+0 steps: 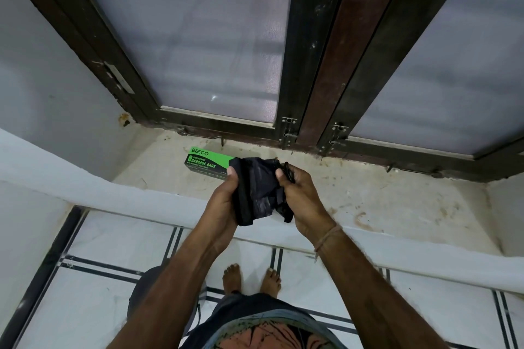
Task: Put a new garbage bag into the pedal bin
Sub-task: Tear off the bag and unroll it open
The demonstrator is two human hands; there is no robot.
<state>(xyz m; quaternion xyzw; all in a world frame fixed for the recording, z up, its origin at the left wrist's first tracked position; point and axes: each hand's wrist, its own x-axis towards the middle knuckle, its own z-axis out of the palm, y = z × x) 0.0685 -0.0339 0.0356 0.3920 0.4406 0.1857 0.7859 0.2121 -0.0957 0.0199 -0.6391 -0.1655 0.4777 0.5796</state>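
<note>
Left hand (224, 201) gripping folded black garbage bag (256, 193), right hand (302, 195) pinching its edge, green box (205, 163) just beyond left fingertips

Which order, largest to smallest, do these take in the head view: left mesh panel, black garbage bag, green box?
left mesh panel
black garbage bag
green box
Last two unsure: box lies farther, partly hidden.

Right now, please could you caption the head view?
Left hand and right hand grip black garbage bag near BECO box.
</note>
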